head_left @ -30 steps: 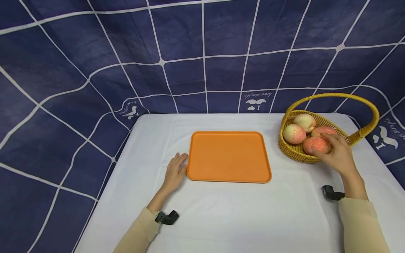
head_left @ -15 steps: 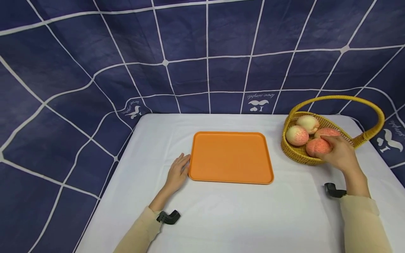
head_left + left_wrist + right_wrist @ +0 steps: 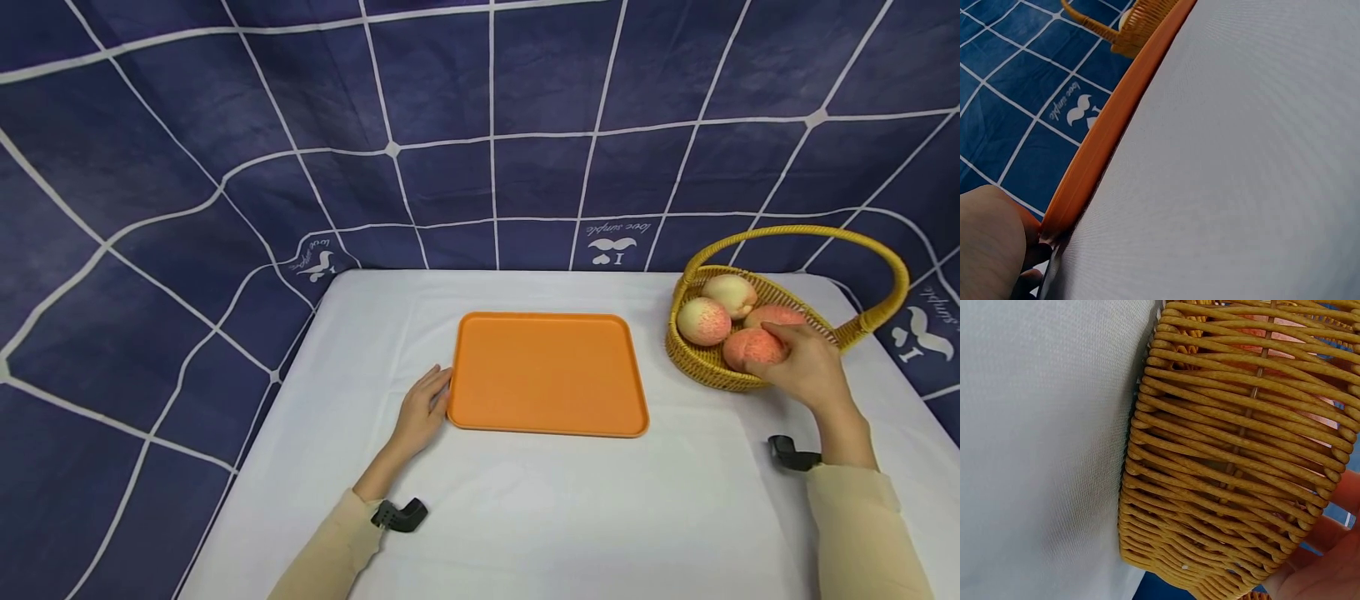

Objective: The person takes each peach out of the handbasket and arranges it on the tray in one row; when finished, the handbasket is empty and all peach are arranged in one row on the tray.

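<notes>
At the right of the head view my right hand (image 3: 813, 367) reaches over the rim of a yellow wicker basket (image 3: 708, 375) and grips the front reddish peach (image 3: 746, 347), thumb on one side and fingers on the other. That peach is still among the others in the basket. In the right wrist view the basket wall (image 3: 1229, 444) hides most of the fruit. My left hand (image 3: 420, 412) lies on the cloth with relaxed fingers, its fingertips at the left edge of an orange tray (image 3: 547, 375). The tray's rim (image 3: 1094, 156) runs away from this hand in the left wrist view.
Beside the gripped peach, the basket holds two pale peaches (image 3: 705, 322) and another reddish peach (image 3: 776, 315). A tall handle (image 3: 802, 230) arches over the basket. White cloth (image 3: 570, 508) covers the table, and a dark blue checked curtain (image 3: 540, 92) hangs behind it.
The head view has shifted slightly, so everything sits a little farther right than a second ago. My right hand stays at the same peach, and my left hand keeps its place by the tray.
</notes>
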`<state>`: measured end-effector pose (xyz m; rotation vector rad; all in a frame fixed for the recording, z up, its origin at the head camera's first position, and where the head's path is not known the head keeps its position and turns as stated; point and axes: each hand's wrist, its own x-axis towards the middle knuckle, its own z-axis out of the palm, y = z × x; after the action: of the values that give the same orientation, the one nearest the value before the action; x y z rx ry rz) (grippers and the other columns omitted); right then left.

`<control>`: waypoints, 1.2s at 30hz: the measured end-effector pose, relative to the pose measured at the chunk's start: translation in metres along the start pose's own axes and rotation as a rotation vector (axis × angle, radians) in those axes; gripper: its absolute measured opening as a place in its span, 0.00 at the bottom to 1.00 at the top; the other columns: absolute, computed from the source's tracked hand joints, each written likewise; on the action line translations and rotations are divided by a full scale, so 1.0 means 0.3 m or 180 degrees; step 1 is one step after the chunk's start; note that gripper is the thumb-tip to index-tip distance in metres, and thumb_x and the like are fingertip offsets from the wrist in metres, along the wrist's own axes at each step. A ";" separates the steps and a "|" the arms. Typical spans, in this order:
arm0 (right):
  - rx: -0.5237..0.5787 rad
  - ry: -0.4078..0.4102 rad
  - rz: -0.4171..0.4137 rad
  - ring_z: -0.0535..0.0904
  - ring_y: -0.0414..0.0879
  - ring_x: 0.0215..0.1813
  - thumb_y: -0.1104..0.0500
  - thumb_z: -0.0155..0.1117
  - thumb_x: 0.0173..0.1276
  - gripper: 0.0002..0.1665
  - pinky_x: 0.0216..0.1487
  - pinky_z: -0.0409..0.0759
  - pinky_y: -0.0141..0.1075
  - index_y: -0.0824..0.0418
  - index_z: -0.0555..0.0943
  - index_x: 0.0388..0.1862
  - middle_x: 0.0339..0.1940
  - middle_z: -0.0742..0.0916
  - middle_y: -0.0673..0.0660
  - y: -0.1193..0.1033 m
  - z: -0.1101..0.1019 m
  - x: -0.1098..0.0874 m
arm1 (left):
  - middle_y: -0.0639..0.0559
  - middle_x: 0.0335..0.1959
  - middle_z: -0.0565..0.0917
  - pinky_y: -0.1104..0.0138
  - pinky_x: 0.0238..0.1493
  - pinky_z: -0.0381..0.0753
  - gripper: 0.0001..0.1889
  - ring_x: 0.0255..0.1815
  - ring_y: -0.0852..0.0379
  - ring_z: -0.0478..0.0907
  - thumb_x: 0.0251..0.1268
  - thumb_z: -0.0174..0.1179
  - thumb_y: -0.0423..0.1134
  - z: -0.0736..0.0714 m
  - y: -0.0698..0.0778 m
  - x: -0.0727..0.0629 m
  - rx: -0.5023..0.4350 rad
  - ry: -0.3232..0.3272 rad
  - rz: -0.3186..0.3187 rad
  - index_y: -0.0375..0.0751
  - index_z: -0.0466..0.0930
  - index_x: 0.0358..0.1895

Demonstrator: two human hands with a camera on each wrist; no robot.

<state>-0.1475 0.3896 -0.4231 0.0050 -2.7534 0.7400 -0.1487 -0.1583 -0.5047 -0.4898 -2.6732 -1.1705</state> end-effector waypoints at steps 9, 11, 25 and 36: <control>0.0016 0.0293 0.0222 0.72 0.76 0.56 0.59 0.76 0.50 0.44 0.59 0.64 0.69 0.78 0.71 0.63 0.57 0.75 0.83 -0.029 -0.024 -0.014 | 0.37 0.65 0.76 0.43 0.72 0.63 0.21 0.72 0.39 0.66 0.71 0.53 0.31 0.001 -0.005 -0.004 0.0016 0.0023 0.0032 0.29 0.73 0.64; 0.0007 0.0357 0.0248 0.75 0.68 0.49 0.58 0.77 0.49 0.45 0.52 0.69 0.60 0.76 0.71 0.64 0.55 0.78 0.81 -0.038 -0.029 -0.015 | 0.37 0.64 0.76 0.43 0.71 0.64 0.21 0.71 0.38 0.67 0.71 0.54 0.31 0.000 -0.007 -0.005 0.0022 0.0045 0.0062 0.29 0.73 0.64; 0.0652 0.0749 -0.0087 0.63 0.12 0.42 0.69 0.79 0.43 0.42 0.39 0.65 0.04 0.72 0.76 0.61 0.55 0.80 0.76 -0.188 -0.043 -0.024 | 0.37 0.65 0.76 0.44 0.72 0.63 0.21 0.72 0.39 0.66 0.71 0.53 0.32 0.002 -0.011 -0.007 -0.0017 0.0013 0.0078 0.29 0.73 0.64; 0.1107 0.0463 -0.0322 0.71 0.17 0.40 0.69 0.78 0.44 0.39 0.39 0.71 0.09 0.68 0.79 0.60 0.54 0.83 0.64 -0.359 0.059 0.037 | 0.36 0.64 0.77 0.45 0.72 0.64 0.20 0.71 0.39 0.67 0.71 0.53 0.32 -0.003 -0.008 -0.004 -0.0023 0.0041 0.0144 0.29 0.73 0.64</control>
<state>-0.1546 0.2881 -0.3819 0.1548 -2.4361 1.1313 -0.1483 -0.1608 -0.5061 -0.5389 -2.6336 -1.1674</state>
